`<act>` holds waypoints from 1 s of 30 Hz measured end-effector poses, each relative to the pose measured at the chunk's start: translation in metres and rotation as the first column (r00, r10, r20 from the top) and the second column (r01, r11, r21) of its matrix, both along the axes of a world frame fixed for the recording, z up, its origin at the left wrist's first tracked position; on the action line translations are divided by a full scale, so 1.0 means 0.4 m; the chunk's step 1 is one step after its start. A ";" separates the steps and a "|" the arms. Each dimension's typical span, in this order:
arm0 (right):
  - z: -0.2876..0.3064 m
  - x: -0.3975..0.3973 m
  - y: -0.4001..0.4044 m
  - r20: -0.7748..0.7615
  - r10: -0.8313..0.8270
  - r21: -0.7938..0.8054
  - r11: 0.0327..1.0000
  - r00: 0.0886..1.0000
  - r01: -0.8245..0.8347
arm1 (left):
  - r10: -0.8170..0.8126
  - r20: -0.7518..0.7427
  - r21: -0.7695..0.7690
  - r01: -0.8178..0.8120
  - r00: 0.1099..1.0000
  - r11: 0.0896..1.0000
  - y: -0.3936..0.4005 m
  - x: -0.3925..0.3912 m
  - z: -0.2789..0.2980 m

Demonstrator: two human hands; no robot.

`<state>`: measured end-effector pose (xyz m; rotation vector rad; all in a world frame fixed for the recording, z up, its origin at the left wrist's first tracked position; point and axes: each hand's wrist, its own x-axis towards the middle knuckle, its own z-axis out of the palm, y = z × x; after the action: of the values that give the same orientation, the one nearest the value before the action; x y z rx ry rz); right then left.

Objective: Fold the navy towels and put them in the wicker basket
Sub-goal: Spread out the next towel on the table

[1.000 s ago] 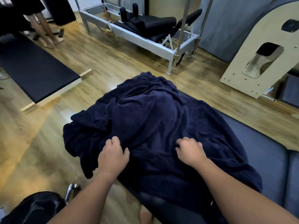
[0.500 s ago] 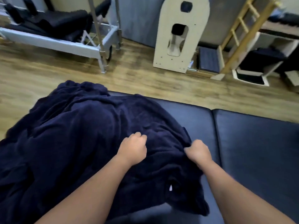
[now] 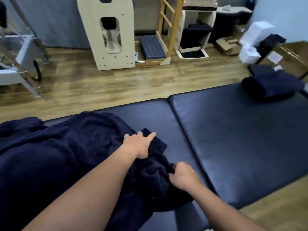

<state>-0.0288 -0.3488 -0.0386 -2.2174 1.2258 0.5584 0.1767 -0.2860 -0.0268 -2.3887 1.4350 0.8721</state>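
Fingers [image 3: 150, 135] of the left hand [image 3: 139, 145] lie stretched flat on the rumpled navy towel [image 3: 58, 155] on the padded bench [image 3: 233, 139], while the right hand [image 3: 183, 176] pinches its bunched edge, folded towel [image 3: 271, 86] way off right.

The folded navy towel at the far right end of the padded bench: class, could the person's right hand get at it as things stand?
Probably yes. The folded navy towel lies in the open, with bare padded bench between. But the right hand grips the rumpled navy towel, so it must let go first.
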 end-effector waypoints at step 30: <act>0.103 -0.227 -0.242 0.023 -0.163 -0.091 0.982 0.986 0.164 | -0.062 -0.205 -0.301 -0.002 0.977 0.954 -0.162 -0.100 0.059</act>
<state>-0.1197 -0.4455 0.0026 -2.1659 1.4365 0.4262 0.1366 -0.3508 -0.0031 -2.5410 1.7965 0.9902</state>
